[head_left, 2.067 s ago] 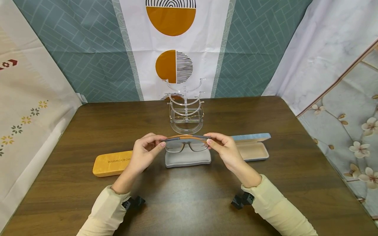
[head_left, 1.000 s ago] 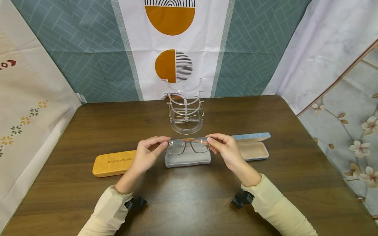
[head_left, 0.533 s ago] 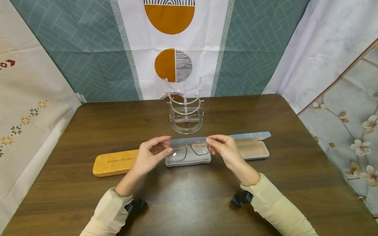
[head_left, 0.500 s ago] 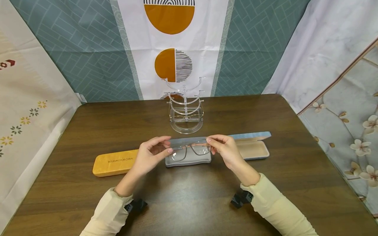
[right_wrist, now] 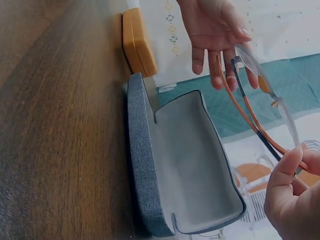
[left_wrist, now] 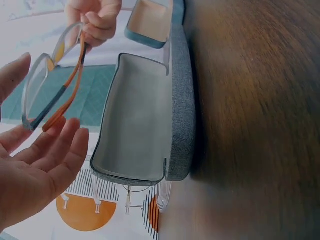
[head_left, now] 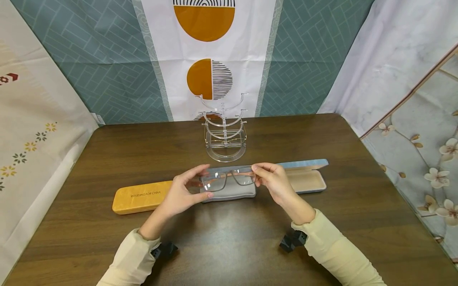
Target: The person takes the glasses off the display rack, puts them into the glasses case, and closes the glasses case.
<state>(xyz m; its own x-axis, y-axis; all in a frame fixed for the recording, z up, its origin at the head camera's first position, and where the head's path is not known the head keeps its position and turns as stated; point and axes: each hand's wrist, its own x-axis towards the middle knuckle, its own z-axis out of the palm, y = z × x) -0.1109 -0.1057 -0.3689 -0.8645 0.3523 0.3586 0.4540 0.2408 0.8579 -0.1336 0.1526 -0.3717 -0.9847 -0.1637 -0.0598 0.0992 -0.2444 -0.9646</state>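
Observation:
My right hand [head_left: 274, 182] pinches one end of a pair of eyeglasses [head_left: 229, 173] between thumb and fingers. They have a clear grey frame and folded orange-and-dark arms [right_wrist: 252, 117]. Around the other end, my left hand [head_left: 180, 194] is spread, its thumb well apart from the fingers. In the left wrist view, the fingertips lie right beside the folded arms. Below the eyeglasses stands a grey fabric glasses case [head_left: 229, 194], lid up. Its pale inside [left_wrist: 135, 120] holds nothing.
A yellow glasses case [head_left: 141, 196], closed, lies at the left. At the right, a light-blue case [head_left: 307, 180] stands open with beige lining. Behind, a clear tiered display stand [head_left: 225, 137] carries thin gold-framed glasses low down. Fabric hangings surround the wooden table [head_left: 229, 246].
The eyeglasses have turned so the lenses face the head camera. My left thumb and fingers have let go of their end and spread apart, while the right hand keeps its pinch.

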